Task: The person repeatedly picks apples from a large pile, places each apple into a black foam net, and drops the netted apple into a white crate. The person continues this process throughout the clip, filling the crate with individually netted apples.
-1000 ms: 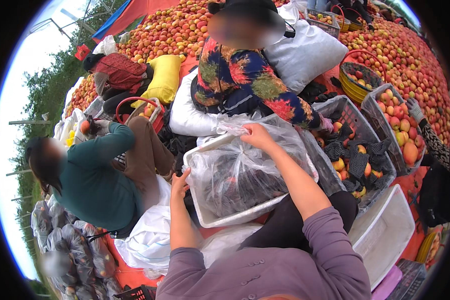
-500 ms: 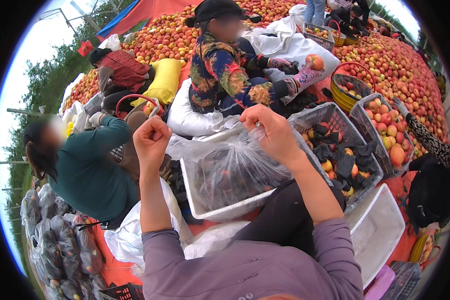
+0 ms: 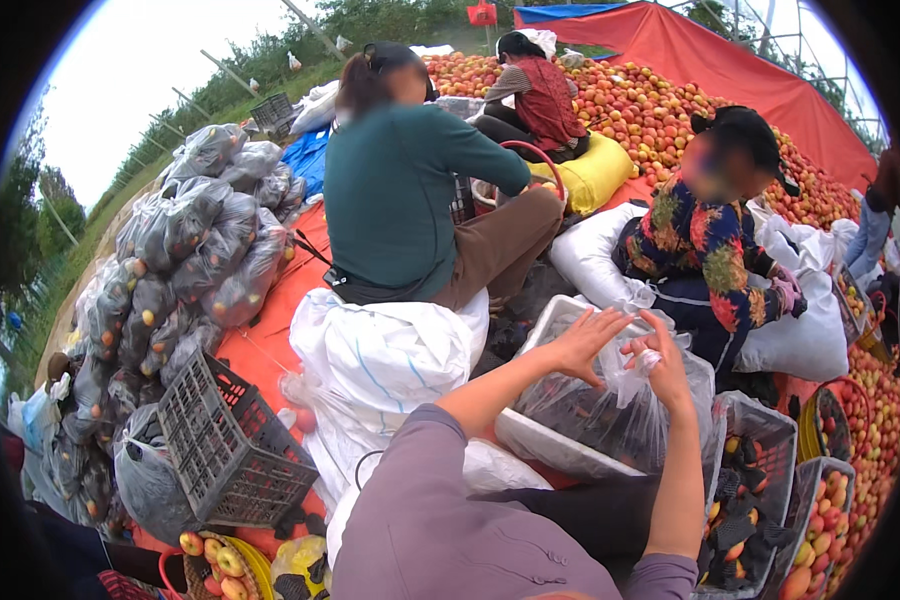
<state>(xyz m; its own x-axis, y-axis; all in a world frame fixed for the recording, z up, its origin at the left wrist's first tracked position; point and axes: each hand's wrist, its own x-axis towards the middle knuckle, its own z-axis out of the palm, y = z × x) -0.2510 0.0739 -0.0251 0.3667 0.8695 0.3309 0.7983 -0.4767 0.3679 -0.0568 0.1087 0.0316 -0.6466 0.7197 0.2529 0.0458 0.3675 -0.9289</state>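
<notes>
A clear plastic bag with dark contents sits inside a white foam box in front of me. Its top is bunched into a neck between my hands. My right hand has its fingers closed on this gathered plastic. Beside it, on the neck's left, my left hand is open, fingers stretched out and thumb apart. Just right of the box stands a grey crate holding apples and dark netting.
Black plastic crate, piled filled bags and white sacks lie left. One co-worker in a green top sits ahead, another in a floral jacket at right. Apples are heaped beyond; another apple crate stands right.
The view has swung left, bringing the bag pile and black crate into fuller sight. My hands, apart with curled fingers before, are now close together at the bag's gathered neck; the left has opened.
</notes>
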